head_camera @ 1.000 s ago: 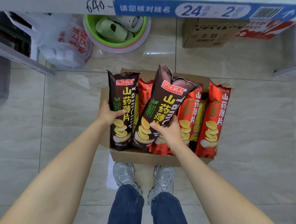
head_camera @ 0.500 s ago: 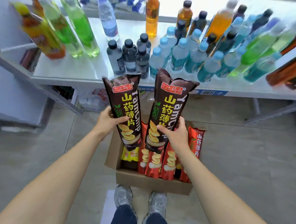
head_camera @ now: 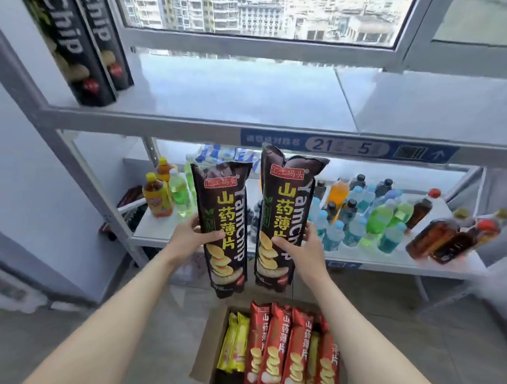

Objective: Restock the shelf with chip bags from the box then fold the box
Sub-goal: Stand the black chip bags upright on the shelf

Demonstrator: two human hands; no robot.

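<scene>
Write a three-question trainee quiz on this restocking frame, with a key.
1. True or false: each hand holds one dark chip bag.
2. Which colours are the bags left in the box?
3. The dark bags on the upper shelf stand at its: A left, B middle, C right.

Key: 1 true, left hand and right hand, gripping mid-bag. 2 red and yellow. 3 A.

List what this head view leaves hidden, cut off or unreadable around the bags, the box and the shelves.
- Cardboard box: its near end is cut off by the bottom edge, so the count of red bags is unknown.
- Yellow bags: print too small to read.
- Two dark bags on the upper shelf: tops cut off by the top edge.
- Drink bottles: partly hidden behind the bags held by the left hand and right hand.
- Shelf label: small text blurred.
</scene>
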